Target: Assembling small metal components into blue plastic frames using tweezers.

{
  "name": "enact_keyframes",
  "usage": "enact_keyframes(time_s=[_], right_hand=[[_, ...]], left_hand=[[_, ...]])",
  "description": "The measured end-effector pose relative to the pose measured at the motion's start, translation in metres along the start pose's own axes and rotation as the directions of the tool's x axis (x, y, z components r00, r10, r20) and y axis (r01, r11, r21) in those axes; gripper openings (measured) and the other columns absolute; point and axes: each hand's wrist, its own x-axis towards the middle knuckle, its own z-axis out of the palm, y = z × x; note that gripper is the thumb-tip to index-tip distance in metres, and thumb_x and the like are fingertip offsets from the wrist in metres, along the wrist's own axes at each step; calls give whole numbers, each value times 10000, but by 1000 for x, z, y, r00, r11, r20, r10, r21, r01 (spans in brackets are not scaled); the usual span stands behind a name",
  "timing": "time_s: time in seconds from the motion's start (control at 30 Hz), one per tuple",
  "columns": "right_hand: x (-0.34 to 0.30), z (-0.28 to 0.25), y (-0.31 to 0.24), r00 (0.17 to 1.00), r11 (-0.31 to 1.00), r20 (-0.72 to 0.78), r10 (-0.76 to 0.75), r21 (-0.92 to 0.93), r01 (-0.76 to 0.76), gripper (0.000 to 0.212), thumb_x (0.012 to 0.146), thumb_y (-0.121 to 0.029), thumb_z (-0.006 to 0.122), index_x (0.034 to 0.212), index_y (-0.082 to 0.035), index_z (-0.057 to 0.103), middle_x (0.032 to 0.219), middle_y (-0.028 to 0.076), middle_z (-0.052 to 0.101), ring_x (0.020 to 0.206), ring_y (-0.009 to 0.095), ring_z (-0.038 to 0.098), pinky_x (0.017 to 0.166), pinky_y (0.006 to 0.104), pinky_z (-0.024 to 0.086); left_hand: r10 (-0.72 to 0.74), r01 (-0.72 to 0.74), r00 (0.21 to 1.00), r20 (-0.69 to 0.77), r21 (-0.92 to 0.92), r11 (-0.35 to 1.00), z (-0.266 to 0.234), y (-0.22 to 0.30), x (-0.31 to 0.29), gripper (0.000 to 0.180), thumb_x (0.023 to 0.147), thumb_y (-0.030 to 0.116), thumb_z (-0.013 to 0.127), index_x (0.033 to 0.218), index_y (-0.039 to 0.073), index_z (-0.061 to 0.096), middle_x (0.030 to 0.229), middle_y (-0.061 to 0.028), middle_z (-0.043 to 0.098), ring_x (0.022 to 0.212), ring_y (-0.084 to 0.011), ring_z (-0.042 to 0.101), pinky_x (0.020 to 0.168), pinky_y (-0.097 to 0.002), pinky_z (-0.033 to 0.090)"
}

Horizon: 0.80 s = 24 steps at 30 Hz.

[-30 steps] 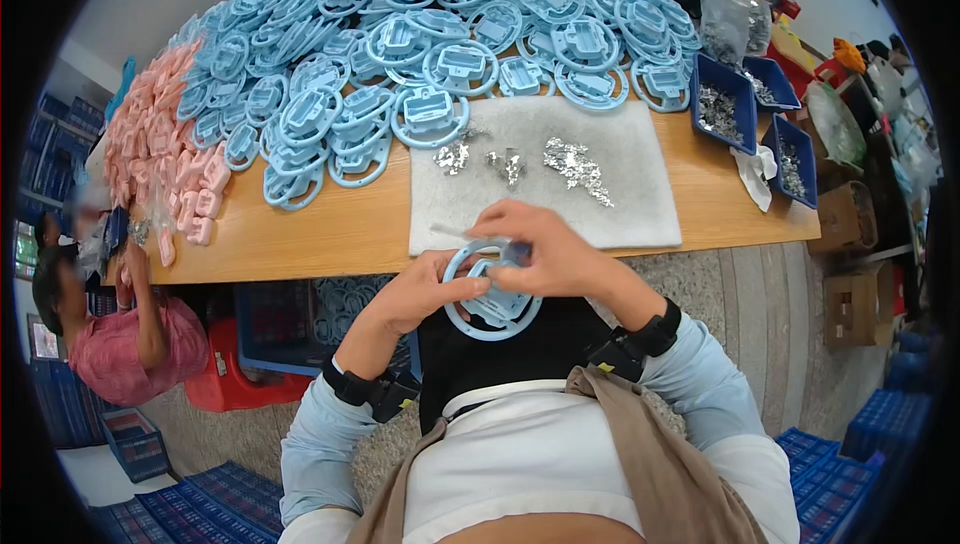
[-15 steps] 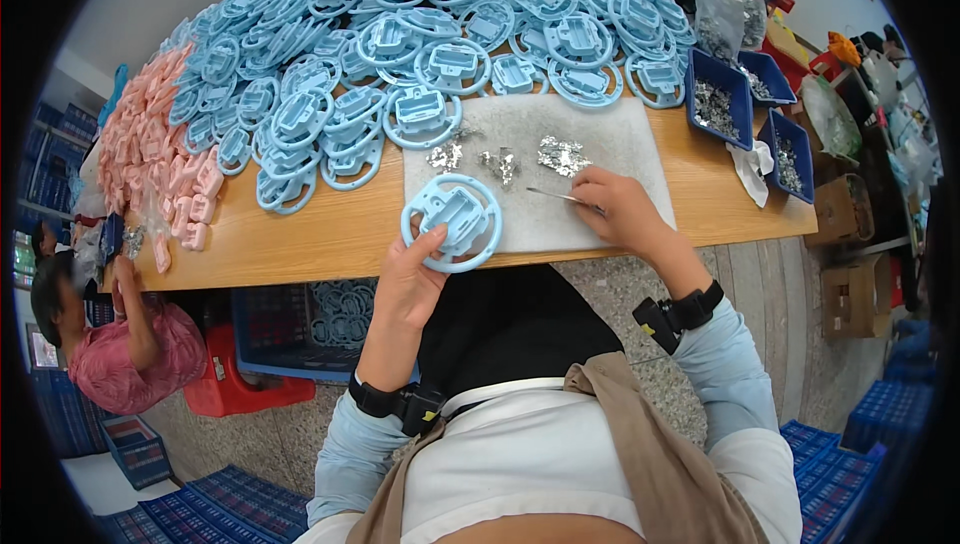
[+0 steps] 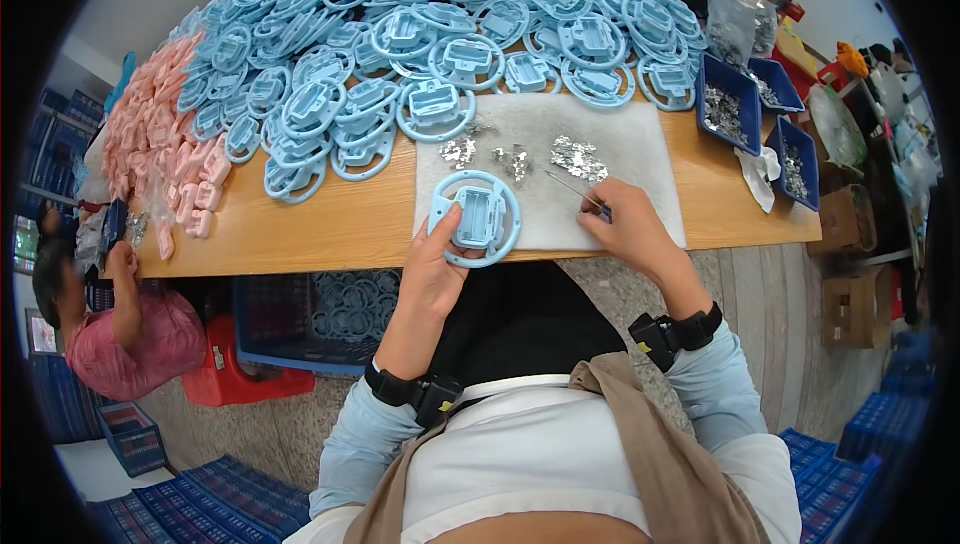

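Observation:
My left hand (image 3: 432, 269) grips a light blue plastic wheel-shaped part (image 3: 506, 206) by its left and lower rim, thumb on top. The part has a round rim with a rectangular recess in its middle, facing up over the near edge of a grey-white mat (image 3: 640, 164). In my right hand (image 3: 630, 229), slim metal tweezers (image 3: 572, 184) are pinched, tips pointing up and left. Those tips are near a small heap of shiny metal pieces (image 3: 578, 157). Two smaller heaps of metal pieces (image 3: 513, 162) (image 3: 459, 151) lie farther left on the mat.
A large pile of blue wheel parts (image 3: 400, 39) covers the table's back, with pink plastic parts (image 3: 165, 164) at left. Blue bins (image 3: 728, 104) of small metal pieces stand at right. Beneath the table is a blue crate (image 3: 290, 329). Another person (image 3: 130, 334) sits at left.
My left hand and the wheel part have shifted right, and the part has turned more upright in view. The tweezers have swung from pointing left to pointing up-left.

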Motion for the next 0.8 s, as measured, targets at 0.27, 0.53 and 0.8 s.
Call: enact_keyframes(time_s=[0.27,0.53,0.8], right_hand=[[35,37,-44,990,926,-107,-96,354,128,108,752,-91,644,797,-8,592,707,41,542,598,79,446,532,237,362],[52,72,-52,984,916,-95,-152,360,177,99,774,-87,618,817,-13,570,750,73,539,619,169,502,555,281,393],[50,75,-58,962,933,-164,-220,252,256,84,774,-73,596,821,-17,554,784,119,551,667,280,547,587,338,423]], left_hand=[[19,-20,1000,2,47,999,2,-6,1,294,891,211,550,1131,56,478,1043,-58,566,939,-153,583,788,-307,511],[35,-35,999,-1,73,997,-1,-9,1,299,901,220,534,1141,56,464,1028,-53,553,925,-146,579,765,-305,515],[35,-36,999,11,68,997,0,-9,0,306,903,214,529,1157,62,453,1036,-52,549,929,-149,577,764,-303,515]])
